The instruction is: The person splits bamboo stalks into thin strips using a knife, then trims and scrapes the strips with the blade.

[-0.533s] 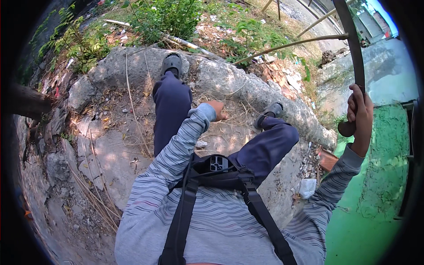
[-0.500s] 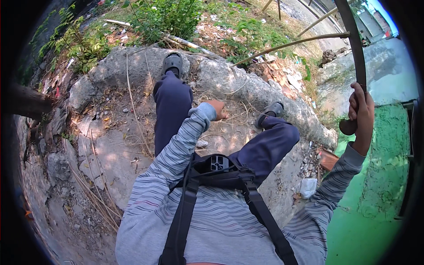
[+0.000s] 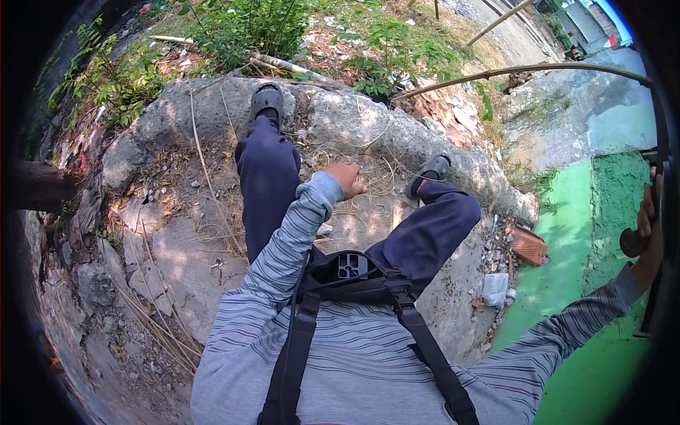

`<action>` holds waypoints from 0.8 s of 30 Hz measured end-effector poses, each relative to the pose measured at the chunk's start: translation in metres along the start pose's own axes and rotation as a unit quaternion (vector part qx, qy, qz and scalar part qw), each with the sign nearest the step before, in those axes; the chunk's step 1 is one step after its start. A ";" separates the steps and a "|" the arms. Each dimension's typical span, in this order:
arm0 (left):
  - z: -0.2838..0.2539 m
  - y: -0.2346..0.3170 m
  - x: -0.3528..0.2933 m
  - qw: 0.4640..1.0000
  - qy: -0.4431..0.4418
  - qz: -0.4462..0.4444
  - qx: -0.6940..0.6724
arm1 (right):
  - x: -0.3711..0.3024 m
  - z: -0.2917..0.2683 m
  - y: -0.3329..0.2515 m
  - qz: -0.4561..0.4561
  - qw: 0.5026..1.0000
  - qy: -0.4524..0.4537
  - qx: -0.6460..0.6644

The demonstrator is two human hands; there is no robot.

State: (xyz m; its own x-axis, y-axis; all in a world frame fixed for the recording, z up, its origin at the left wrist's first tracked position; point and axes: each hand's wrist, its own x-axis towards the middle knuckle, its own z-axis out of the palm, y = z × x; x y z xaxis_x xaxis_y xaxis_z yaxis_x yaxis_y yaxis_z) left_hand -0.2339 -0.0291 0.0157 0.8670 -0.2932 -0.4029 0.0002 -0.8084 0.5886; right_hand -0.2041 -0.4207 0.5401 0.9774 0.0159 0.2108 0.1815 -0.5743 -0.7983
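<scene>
My right hand [image 3: 648, 216] is far out to the right, closed round the handle of a large dark-bladed knife, like a machete [image 3: 661, 127]. A rounded knob shows below the fist, and the picture's dark rim hides part of the blade. A long, thin bamboo strip [image 3: 528, 69] arches from the blade across to the low wall's far side; its right end meets the blade. My left hand [image 3: 343, 180] hovers between my knees over the ground, its thumb and a finger apart, with nothing seen between them.
A curved broken concrete ledge [image 3: 354, 120] runs under my feet. Thin strips [image 3: 382, 166] litter the ground between them. An orange-brown brick [image 3: 528, 245] and a white block [image 3: 494, 289] lie beside the green wall [image 3: 559, 283] at right. Bushes [image 3: 248, 32] grow beyond the ledge.
My right hand has swung outward to the right with the machete, and the bamboo strip now stretches further right in a flatter arch. My left hand's fingers have parted a little.
</scene>
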 end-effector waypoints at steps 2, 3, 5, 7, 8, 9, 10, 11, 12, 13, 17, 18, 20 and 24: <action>-0.005 0.000 -0.007 1.000 0.006 -0.012 0.001 | 0.005 0.031 0.031 0.018 0.997 0.031 -0.070; -0.005 -0.001 -0.007 1.000 0.007 -0.008 0.001 | 0.000 0.061 0.041 0.024 0.997 -0.020 -0.064; -0.001 -0.004 -0.005 1.000 0.002 -0.016 0.005 | -0.001 0.095 0.069 0.047 0.999 -0.016 0.001; 0.003 -0.008 -0.001 1.000 0.002 -0.010 0.010 | -0.011 0.108 0.070 0.052 0.999 -0.002 0.014; 0.005 -0.009 0.000 1.000 -0.001 -0.002 0.017 | -0.011 0.107 0.071 0.053 0.998 0.001 0.015; 0.007 -0.010 0.000 1.000 -0.003 -0.001 0.019 | -0.009 0.105 0.073 0.046 0.999 0.001 0.015; 0.007 -0.010 -0.001 1.000 -0.005 -0.001 0.016 | -0.008 0.103 0.075 0.042 0.999 0.004 0.016; 0.008 -0.010 -0.001 1.000 -0.007 -0.001 0.014 | -0.008 0.099 0.074 0.046 0.999 0.010 0.017; 0.007 -0.010 -0.001 1.000 -0.012 0.003 0.018 | -0.006 0.092 0.067 0.034 0.999 0.015 -0.003; 0.007 -0.011 -0.003 1.000 -0.010 0.006 0.015 | -0.005 0.084 0.060 0.022 0.999 0.019 -0.023; 0.008 -0.013 -0.006 1.000 0.002 0.018 0.010 | -0.006 0.038 0.024 0.026 0.997 0.032 -0.062; 0.008 -0.015 -0.006 1.000 -0.002 0.015 0.006 | -0.006 0.034 0.023 0.030 0.997 0.034 -0.058; 0.011 -0.017 -0.005 1.000 -0.002 0.023 0.008 | -0.014 0.055 0.023 0.037 0.998 0.023 -0.050; 0.017 -0.026 -0.001 1.000 -0.009 0.027 0.010 | -0.019 0.109 0.081 0.064 0.997 0.023 0.030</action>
State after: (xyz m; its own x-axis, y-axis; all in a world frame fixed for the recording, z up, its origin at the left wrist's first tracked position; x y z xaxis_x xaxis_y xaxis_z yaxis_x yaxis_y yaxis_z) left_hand -0.2431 -0.0159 -0.0110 0.8568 -0.3459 -0.3825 -0.0575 -0.8011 0.5957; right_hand -0.1966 -0.3784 0.4101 0.9873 -0.0931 0.1289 0.0623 -0.5195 -0.8522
